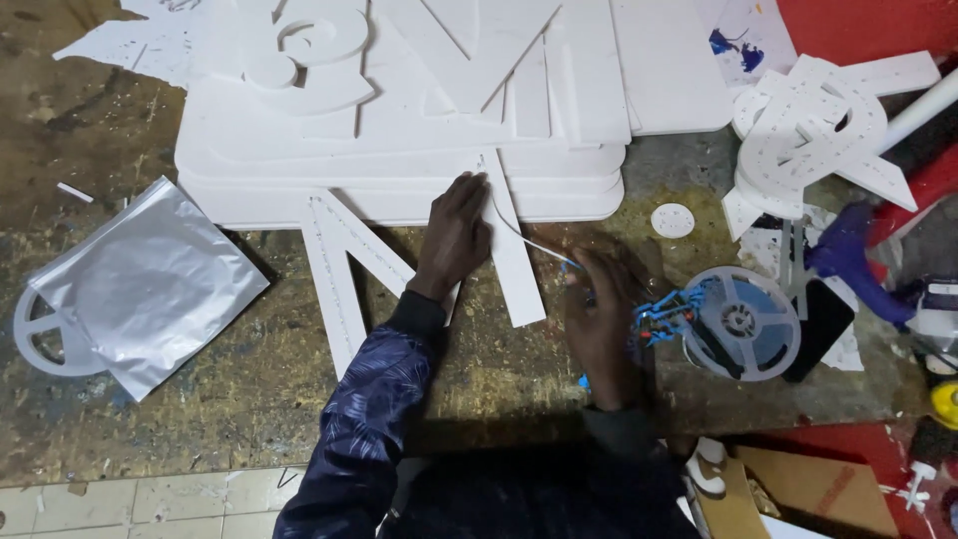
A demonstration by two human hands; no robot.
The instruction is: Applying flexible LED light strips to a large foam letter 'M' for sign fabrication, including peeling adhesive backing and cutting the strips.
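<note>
silver foil bag (150, 279) | stacked white foam boards (399, 150) | purple glue gun (858, 262) | cardboard box (818, 489)

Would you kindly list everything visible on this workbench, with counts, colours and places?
Cut-out letter: one, white, front of the stack, under the left hand.
Foam board stack: several sheets, white, top centre.
Foil bag: one, silver, left.
Empty reel: one, white, under the bag.
Strip reel: one, grey with blue parts, right.
Perforated letters: a pile, white, upper right.
Small disc: one, white, beside the stack.
Workbench: one, worn brown.
Left hand: pressing the letter.
Right hand: holding blue pieces; grip unclear.
</note>
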